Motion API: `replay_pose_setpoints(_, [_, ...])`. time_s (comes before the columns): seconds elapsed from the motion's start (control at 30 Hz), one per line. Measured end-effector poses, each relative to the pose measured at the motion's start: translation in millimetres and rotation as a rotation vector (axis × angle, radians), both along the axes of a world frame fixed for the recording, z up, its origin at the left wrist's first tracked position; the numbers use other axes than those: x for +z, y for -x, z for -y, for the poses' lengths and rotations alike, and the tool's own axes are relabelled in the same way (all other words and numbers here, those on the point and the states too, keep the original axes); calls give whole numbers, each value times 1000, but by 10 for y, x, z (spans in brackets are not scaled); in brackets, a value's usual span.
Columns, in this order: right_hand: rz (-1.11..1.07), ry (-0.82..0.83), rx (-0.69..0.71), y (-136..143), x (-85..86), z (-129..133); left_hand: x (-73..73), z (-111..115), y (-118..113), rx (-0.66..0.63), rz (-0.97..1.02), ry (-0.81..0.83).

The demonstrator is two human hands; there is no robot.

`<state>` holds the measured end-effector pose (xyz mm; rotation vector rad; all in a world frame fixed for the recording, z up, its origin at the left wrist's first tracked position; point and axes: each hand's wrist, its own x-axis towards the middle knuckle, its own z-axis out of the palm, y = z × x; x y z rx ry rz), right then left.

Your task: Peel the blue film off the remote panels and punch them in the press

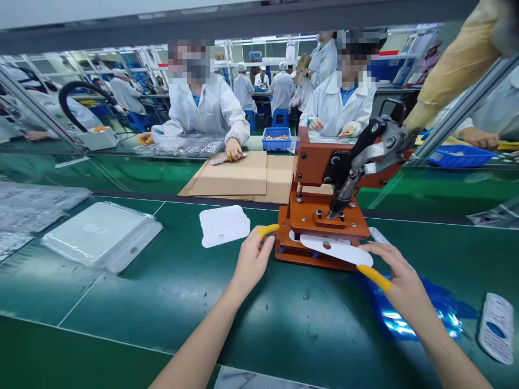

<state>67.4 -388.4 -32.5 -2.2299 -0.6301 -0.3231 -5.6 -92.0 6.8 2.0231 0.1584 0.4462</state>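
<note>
An orange hand press [324,216] stands on the green bench, its black lever [367,154] tilted up to the right. A white flat card piece [336,249] lies in the press's slot, sticking out toward me. My right hand [399,281], with a yellow finger cot, touches the card's right end. My left hand [251,259], also with a yellow finger cot, rests against the press's left base with fingers apart. Another white card piece [224,225] lies on the mat to the left of the press.
A stack of clear plastic trays [101,235] sits at the left. Blue shiny film [409,313] and a printed blister piece [497,327] lie at the right. Flattened cardboard [239,175] lies behind the press. People in white coats work across the conveyor.
</note>
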Motion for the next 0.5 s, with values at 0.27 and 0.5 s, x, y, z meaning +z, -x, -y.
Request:
replay_pose_setpoints(0.27, [40,13,127,-332,75,-227,-196,80,-164,-118,100,-71])
replay_pose_setpoints(0.5, [20,58,134,-435,134,-249,-242,69,-136,-146,145,-158])
